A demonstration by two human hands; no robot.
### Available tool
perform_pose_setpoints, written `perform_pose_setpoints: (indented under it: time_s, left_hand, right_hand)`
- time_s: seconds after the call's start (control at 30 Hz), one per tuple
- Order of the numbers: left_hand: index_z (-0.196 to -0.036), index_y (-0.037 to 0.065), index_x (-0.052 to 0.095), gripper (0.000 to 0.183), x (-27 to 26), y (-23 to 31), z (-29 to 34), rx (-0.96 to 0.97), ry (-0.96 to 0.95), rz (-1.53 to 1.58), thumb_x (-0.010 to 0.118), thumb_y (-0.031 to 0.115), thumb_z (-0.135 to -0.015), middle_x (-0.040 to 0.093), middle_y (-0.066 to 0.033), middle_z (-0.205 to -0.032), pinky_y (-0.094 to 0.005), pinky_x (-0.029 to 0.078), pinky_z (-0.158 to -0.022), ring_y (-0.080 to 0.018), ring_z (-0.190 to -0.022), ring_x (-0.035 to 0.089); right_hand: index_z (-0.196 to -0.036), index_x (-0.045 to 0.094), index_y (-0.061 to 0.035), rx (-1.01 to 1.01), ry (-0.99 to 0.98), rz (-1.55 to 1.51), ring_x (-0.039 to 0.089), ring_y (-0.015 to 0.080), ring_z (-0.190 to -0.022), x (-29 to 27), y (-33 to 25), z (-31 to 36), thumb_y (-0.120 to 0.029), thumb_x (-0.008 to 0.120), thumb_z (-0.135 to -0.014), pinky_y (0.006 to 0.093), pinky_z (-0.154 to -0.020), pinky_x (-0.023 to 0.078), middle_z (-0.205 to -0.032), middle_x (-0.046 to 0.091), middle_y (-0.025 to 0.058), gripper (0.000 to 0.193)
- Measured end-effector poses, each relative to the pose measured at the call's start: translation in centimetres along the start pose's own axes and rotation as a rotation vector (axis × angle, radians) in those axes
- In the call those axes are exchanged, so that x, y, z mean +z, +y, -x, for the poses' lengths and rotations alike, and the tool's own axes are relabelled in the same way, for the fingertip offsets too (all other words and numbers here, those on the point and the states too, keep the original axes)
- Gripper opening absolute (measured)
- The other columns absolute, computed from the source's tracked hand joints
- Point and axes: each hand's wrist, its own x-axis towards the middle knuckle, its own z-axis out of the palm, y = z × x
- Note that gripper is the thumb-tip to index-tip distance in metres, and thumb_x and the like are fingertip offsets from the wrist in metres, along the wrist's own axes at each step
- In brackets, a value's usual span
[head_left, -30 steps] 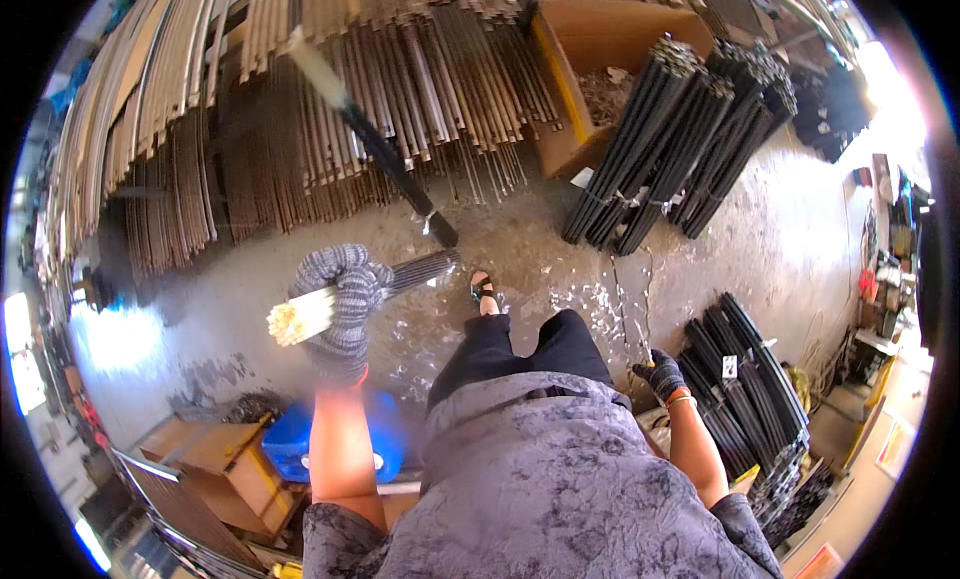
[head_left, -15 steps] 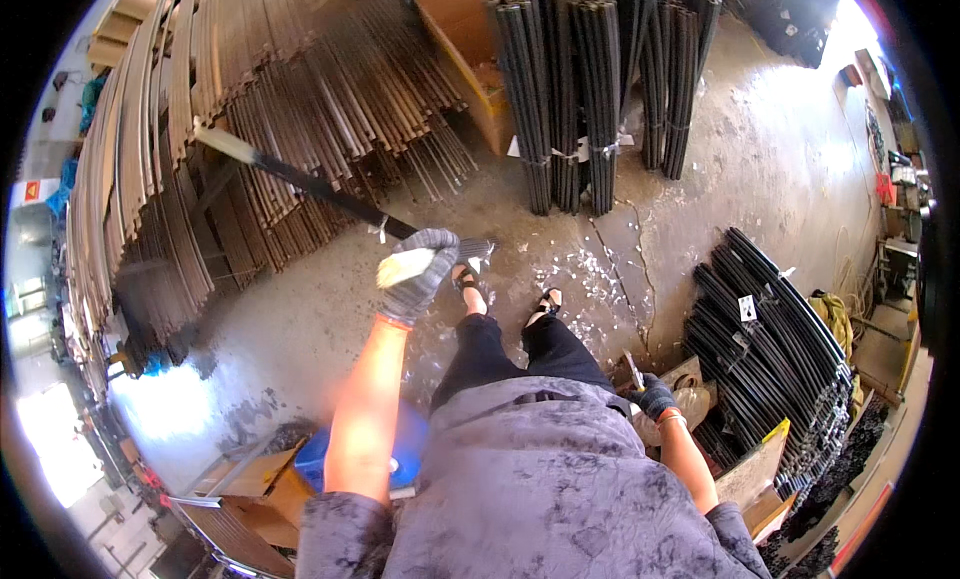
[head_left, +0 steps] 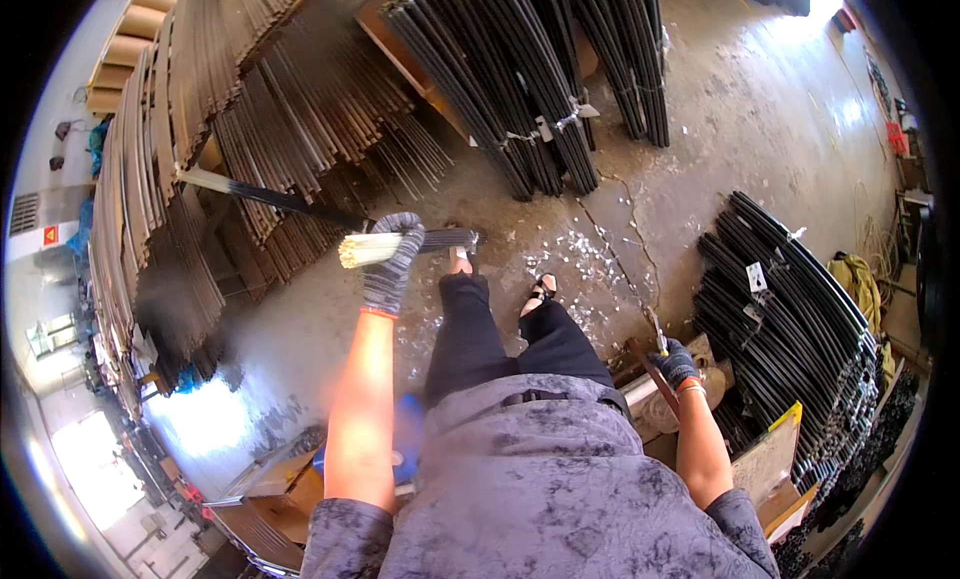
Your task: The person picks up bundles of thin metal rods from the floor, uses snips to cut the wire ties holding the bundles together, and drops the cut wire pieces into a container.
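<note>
My left hand (head_left: 397, 269), in a grey knit glove with an orange cuff, is closed around a bundle of thin rods (head_left: 368, 250). Its pale ends stick out to the left and its dark part runs right, over my foot. Behind that hand, a long dark bar or bundle with a pale end (head_left: 270, 196) slants toward the far left; the glove hides whether I grip it too. My right hand (head_left: 677, 365), gloved in dark grey, closes on a slim object (head_left: 659, 331) with a pale upper part. It is too small to name.
Black rod bundles (head_left: 505, 69), tied with pale bands, stand upright ahead. More black rods (head_left: 780, 319) lie stacked at right. Long brownish bars (head_left: 290, 109) fill the far left. White scraps (head_left: 580, 269) litter the floor. A blue round object (head_left: 405, 434) sits by my left arm.
My left hand has moved slightly left, turning the rod bundle so its pale ends show more from the side. My right hand has shifted slightly right and farther away with the slim object.
</note>
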Motion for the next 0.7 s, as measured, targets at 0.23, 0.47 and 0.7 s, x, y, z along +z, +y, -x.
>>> perform_pose_setpoints:
  time_s: [0.23, 0.47, 0.7]
  left_hand:
    - [-0.102, 0.008, 0.062, 0.021, 4.3, 0.3, -1.4, -0.013, -0.111, -0.007, 0.07, 0.001, -0.084, 0.063, 0.0006, -0.095, -0.0252, 0.051, -0.082, -0.0084, -0.086, 0.06]
    - [-0.114, 0.002, 0.056, 0.039, 4.1, 0.6, 0.2, -0.002, -0.165, 0.093, 0.074, 0.001, -0.079, 0.062, -0.0034, -0.105, -0.0262, 0.051, -0.087, -0.0117, -0.096, 0.059]
    - [-0.11, 0.001, 0.06, 0.034, 3.9, 4.2, 3.4, 0.163, -0.089, 0.124, 0.076, 0.006, -0.081, 0.066, -0.006, -0.098, -0.0302, 0.055, -0.081, -0.0144, -0.086, 0.064]
  right_hand:
    - [-0.121, 0.061, -0.0027, 0.106, -0.082, -0.148, 0.065, 0.0234, -0.098, 2.0, 2.7, 4.0, -0.025, 0.083, -0.07, 0.0355, -0.088, 0.049, -0.107, 0.069, 0.013, 0.06]
    - [-0.112, 0.062, -0.0026, 0.162, -0.19, 0.026, 0.064, 0.0326, -0.101, 3.9, 5.5, 5.6, -0.031, 0.083, -0.068, 0.0395, -0.09, 0.048, -0.108, 0.067, 0.0189, 0.057]
    - [-0.112, 0.063, -0.0043, 0.011, -0.085, 0.107, 0.066, 0.0318, -0.098, 1.6, 1.8, 3.0, -0.027, 0.082, -0.069, 0.0396, -0.085, 0.05, -0.106, 0.069, 0.0171, 0.052]
